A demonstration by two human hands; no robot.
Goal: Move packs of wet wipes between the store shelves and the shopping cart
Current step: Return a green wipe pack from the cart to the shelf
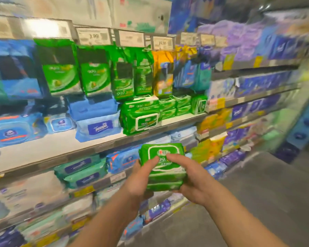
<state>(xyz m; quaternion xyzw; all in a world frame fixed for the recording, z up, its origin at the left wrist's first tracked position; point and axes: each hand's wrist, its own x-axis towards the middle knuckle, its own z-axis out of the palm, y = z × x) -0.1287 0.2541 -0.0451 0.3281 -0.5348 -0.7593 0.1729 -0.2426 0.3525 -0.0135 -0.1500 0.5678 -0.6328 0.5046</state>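
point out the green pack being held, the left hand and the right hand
green pack [165, 175], head view, front face
left hand [141, 177], head view, back of the hand
right hand [193, 186], head view, back of the hand

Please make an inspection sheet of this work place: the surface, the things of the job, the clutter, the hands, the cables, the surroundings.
Surface: white shelf board, bare at front left.
Job's things: green wipes pack held in the air in front of the shelves; matching green stack on the shelf; cart not in view.
Clutter: blue wipes packs beside the stack.
Hands: left hand and right hand both grip the held pack.
Cables: nothing seen.
Surroundings: price tags above, grey floor, blurred aisle.
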